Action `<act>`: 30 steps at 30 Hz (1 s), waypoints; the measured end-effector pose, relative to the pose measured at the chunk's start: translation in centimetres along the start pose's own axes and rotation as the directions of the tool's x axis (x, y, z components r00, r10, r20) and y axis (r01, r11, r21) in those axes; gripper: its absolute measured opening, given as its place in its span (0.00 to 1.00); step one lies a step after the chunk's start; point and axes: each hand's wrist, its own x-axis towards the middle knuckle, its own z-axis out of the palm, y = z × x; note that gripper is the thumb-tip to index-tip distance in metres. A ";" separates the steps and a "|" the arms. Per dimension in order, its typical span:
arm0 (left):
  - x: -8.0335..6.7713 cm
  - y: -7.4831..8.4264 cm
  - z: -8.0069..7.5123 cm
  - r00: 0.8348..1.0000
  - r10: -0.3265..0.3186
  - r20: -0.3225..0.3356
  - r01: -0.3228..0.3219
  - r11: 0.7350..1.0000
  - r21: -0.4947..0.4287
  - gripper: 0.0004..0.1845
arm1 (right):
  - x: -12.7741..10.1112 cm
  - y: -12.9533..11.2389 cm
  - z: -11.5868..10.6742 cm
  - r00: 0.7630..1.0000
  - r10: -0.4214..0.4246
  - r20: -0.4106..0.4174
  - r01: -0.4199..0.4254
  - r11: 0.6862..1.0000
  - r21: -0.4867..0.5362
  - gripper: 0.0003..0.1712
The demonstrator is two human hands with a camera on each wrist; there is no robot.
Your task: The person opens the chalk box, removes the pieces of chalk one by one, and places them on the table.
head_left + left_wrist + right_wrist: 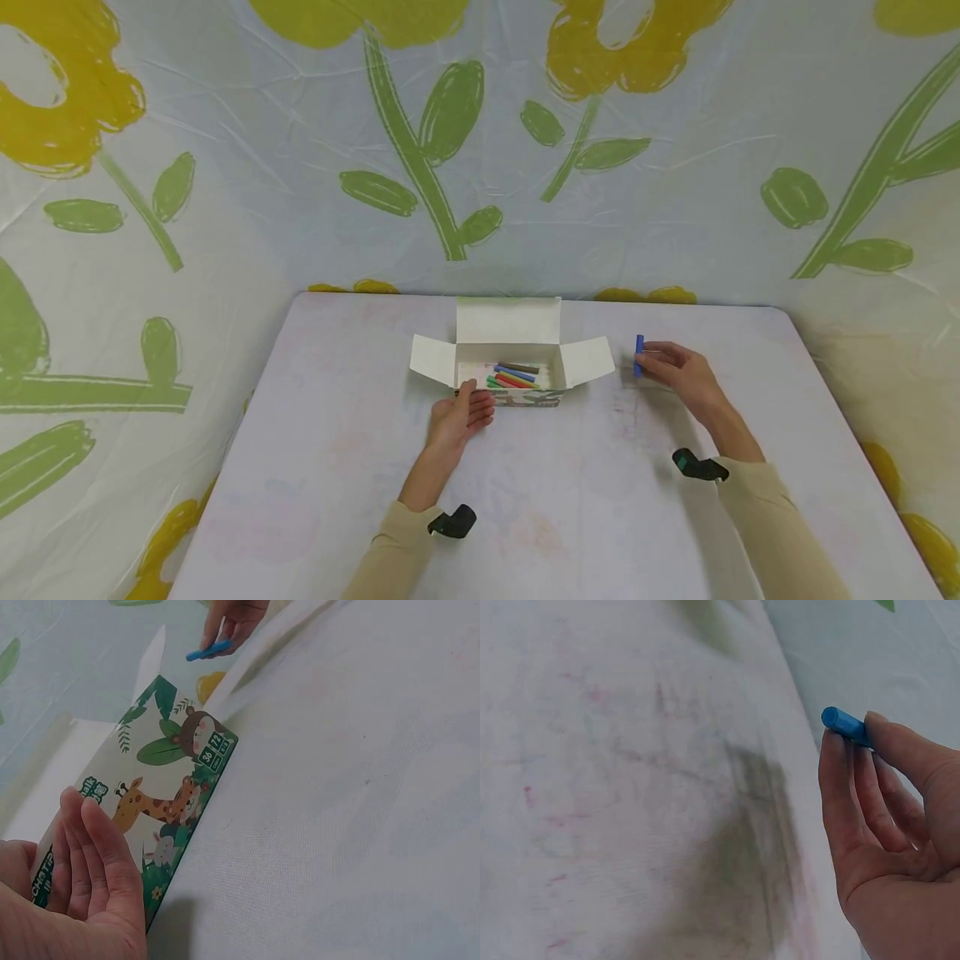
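Right hand (678, 372) pinches the blue chalk (639, 356) upright in its fingers (889, 742), just right of the open box (510, 367); left hand (459, 417), fingers straight, rests against the box's front; right's nearer.

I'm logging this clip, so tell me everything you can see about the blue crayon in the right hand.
The blue crayon is a short, plain stick with a rounded end, matte and waxy-looking. The right hand pinches it between thumb and fingertips, clear of the table, standing roughly upright in the head view. It sits to the right of the open crayon box, apart from it.
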 end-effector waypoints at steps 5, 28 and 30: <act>0.0 0.0 0.1 1.000 -0.001 0.001 0.001 1.000 0.000 0.22 | 0.0 0.9 0.5 1.000 -0.011 -0.028 0.009 0.998 -0.066 0.40; 0.0 0.1 0.1 1.000 -0.013 -0.001 0.013 1.000 0.004 0.21 | 0.4 0.1 3.2 0.965 -0.165 -0.204 0.079 0.924 -0.374 0.20; -0.1 0.1 0.0 1.000 -0.010 0.003 0.010 1.000 0.000 0.22 | 0.3 -0.3 3.1 0.957 -0.200 -0.211 0.107 0.917 -0.383 0.18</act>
